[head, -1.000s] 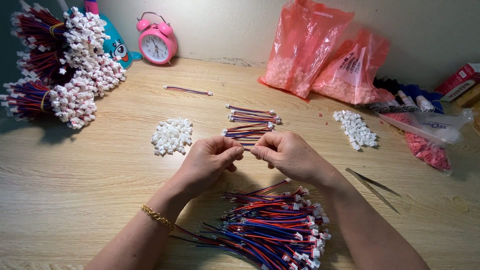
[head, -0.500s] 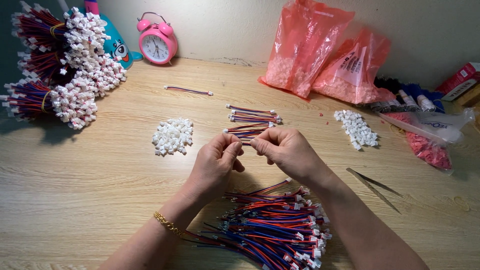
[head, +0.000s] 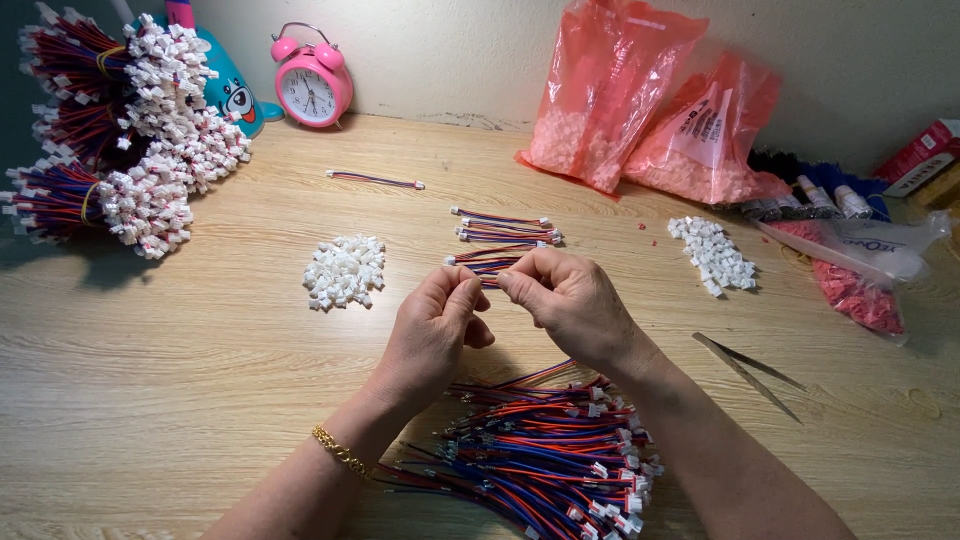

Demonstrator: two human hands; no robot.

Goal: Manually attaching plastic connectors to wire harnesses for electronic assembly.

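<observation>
Both hands meet at the centre of the pale wood-grain desk [head: 150,400]. The left hand [head: 432,335] is curled, thumb and forefinger pressed together on the end of a thin red-and-blue wire [head: 487,281]. The right hand [head: 565,300] faces it, fingertips pinched on the same wire from the 3 o'clock side, so the wire sits between the two hands, almost hidden by them. A gold chain bracelet [head: 338,450] circles the left wrist.

At 6 o'clock from the hands lies a loose heap of wires [head: 545,460], slim red, blue and black strands tipped with small white plastic plugs. At 12 o'clock, just beyond the fingers, a few finished leads [head: 505,230] lie in neat parallel rows. At 9 o'clock sits a small mound of white plugs [head: 345,272], blocky and matte; a second mound [head: 712,255] lies at 2 o'clock. Slim metal tweezers [head: 745,365] rest at 4 o'clock, well apart from the right hand.

Far at 10 o'clock, tied bundles [head: 130,130] bristle with white plugs. A round pink alarm clock [head: 312,88] stands at 11 o'clock by the wall, and two glossy pink plastic bags [head: 650,110] of white parts lean at 1 o'clock
</observation>
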